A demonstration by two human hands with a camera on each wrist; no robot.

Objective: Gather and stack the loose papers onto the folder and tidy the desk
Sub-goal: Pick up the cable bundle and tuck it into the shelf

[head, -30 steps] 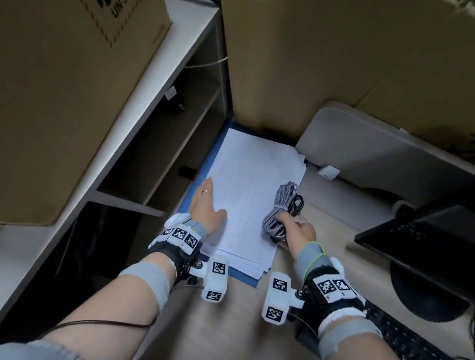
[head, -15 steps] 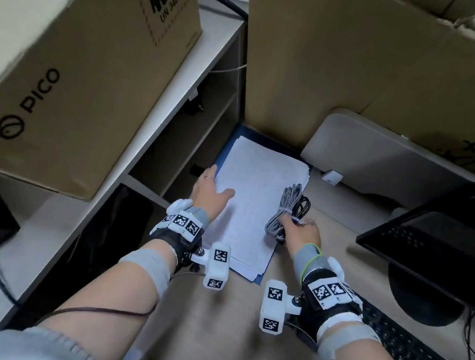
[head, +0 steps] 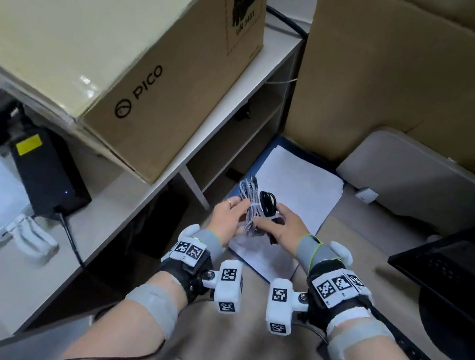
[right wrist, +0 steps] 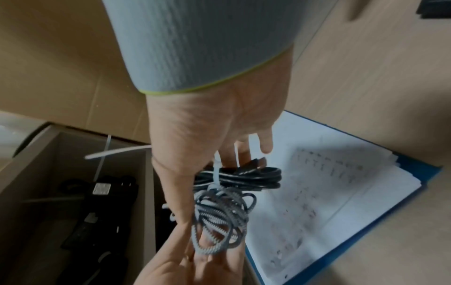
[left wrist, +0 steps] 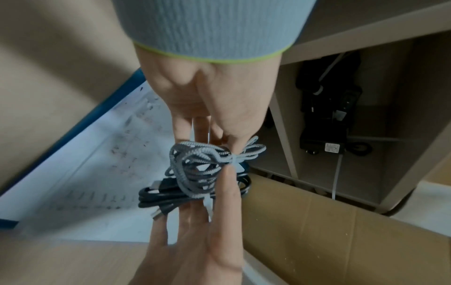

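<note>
Papers (head: 294, 185) lie stacked on the blue folder (head: 261, 151), whose long axis runs from about 7 o'clock to 1 o'clock in the head view, tucked in the desk corner beside the shelf unit (head: 246, 137). Above the stack's near end, both hands meet on a cable bundle (head: 251, 210) of grey braided and black cords tied together. The right hand (head: 283, 229) pinches it at the tie, thumb and fingers curled round the cords; the left hand (head: 224, 218) comes in from 9 o'clock with fingers nearly straight, its fingertips (left wrist: 228, 173) touching the grey loops rather than closing on them. The bundle's long axis points toward 12 o'clock, away from the wrists. Judged from this, the bundle is lifted off the papers, and the shelf unit at 10 o'clock lies nearer the left hand, so a handover leftward looks the likely move.
</note>
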